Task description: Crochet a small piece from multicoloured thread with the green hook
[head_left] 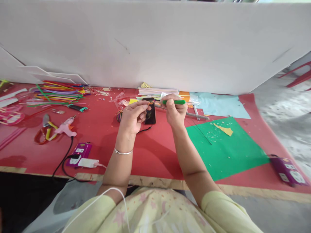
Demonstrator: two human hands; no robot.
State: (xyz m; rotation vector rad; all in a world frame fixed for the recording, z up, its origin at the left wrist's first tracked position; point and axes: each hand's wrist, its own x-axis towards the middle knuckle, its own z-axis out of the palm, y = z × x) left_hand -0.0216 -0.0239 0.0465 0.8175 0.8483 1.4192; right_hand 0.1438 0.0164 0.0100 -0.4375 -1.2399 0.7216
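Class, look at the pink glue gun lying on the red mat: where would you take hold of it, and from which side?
Grip the glue gun by its handle, the end the black cord leaves from, coming from above on the near side. It lies flat, with the nozzle pointing away at the far end.

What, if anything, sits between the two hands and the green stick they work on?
Nothing visible does. The right hand already grips the green stick, and the left hand pinches a small orange piece at its end, above the black phone.
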